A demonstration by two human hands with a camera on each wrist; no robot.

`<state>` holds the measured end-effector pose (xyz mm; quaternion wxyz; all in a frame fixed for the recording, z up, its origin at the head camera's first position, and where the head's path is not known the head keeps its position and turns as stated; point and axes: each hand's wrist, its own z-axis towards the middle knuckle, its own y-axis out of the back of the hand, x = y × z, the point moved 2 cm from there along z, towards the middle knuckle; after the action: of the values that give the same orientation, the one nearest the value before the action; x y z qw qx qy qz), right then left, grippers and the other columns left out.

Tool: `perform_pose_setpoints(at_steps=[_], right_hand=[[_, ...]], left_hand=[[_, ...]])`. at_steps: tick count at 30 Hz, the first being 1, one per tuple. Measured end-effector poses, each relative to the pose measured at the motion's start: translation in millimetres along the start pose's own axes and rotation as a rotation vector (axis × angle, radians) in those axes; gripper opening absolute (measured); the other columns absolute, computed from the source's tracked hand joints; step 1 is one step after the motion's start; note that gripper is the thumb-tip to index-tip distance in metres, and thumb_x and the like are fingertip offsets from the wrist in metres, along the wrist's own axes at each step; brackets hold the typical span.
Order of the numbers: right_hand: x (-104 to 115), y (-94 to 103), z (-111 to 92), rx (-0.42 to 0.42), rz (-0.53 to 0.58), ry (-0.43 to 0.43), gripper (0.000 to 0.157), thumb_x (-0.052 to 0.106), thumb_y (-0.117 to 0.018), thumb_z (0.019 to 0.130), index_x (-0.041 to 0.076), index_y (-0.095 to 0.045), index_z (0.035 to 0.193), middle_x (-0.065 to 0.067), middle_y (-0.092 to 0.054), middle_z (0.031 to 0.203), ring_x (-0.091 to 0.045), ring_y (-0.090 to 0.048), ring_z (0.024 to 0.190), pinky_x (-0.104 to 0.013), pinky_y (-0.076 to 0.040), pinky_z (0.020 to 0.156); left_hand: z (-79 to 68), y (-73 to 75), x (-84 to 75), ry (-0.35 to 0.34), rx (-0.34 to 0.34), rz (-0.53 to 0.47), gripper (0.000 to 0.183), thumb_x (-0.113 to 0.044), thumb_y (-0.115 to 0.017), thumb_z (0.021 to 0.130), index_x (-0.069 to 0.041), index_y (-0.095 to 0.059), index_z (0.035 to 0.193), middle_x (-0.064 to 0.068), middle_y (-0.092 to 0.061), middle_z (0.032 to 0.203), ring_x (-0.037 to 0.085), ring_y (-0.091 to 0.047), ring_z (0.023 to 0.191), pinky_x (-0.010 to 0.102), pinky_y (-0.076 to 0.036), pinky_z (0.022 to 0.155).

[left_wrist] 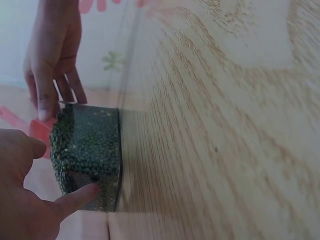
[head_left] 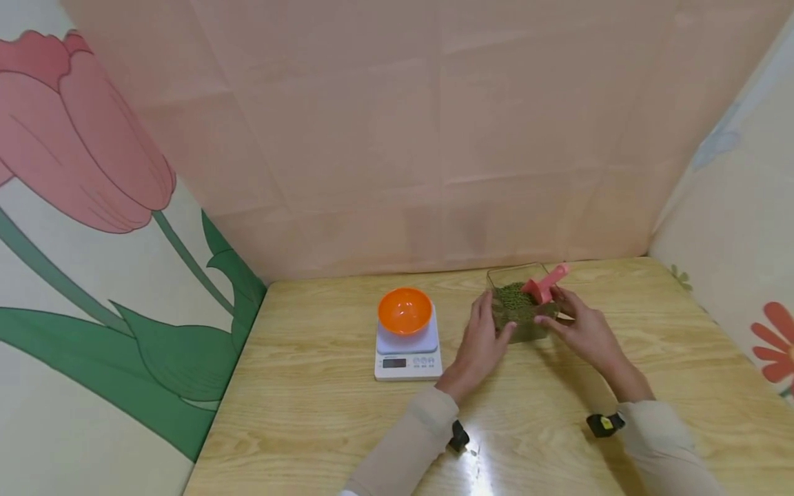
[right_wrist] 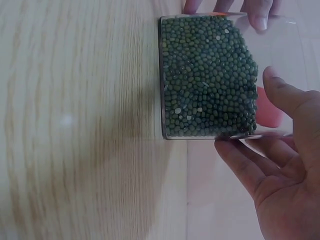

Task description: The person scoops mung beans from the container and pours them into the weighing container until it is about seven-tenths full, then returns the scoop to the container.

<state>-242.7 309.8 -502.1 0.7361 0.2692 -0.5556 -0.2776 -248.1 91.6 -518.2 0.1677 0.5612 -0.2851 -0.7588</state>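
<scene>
So, both hands (head_left: 480, 341) (head_left: 586, 337) on clear container (head_left: 528, 333)

The sleeves (head_left: 403, 441) are light tan. Little black boxes (head_left: 459, 438) sit beside them. The right box (head_left: 598, 426) has a yellow patch (head_left: 606, 424).

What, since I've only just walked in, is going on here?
A person's left hand and right hand hold a clear container from either side. It is partly filled with green beans, and a pink scoop leans inside with its handle sticking up. To the left, an orange bowl sits on a white scale; no beans show in the bowl. Neither hand is touching the bowl or scale.
</scene>
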Motion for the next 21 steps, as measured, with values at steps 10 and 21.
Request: perform_pose_setpoints(at_steps=[10, 21], right_hand=[[8.7, -9.9, -1.9, -0.037, 0.029, 0.05, 0.08, 0.026, -0.078, 0.099, -0.011, -0.037, 0.158, -0.044, -0.053, 0.144, -0.058, -0.067, 0.114, -0.051, -0.06, 0.083], [19.0, -14.7, -7.6, -0.048, 0.006, 0.059, 0.079, 0.025, -0.078, 0.099, -0.012, -0.038, 0.157, -0.044, -0.05, 0.145, -0.059, -0.067, 0.113, -0.05, -0.061, 0.081]], left_hand=[[-6.2, 7.1, 5.9, -0.009, -0.006, -0.056, 0.077, -0.037, -0.06, 0.109, -0.015, -0.021, 0.171, 0.007, -0.032, 0.173, 0.029, -0.051, 0.147, 0.04, -0.046, 0.118], [-8.7, 14.3, 9.9, 0.008, 0.001, -0.048, 0.075, -0.037, -0.062, 0.109, -0.016, -0.025, 0.17, 0.006, -0.035, 0.171, 0.029, -0.052, 0.147, 0.041, -0.046, 0.118]])
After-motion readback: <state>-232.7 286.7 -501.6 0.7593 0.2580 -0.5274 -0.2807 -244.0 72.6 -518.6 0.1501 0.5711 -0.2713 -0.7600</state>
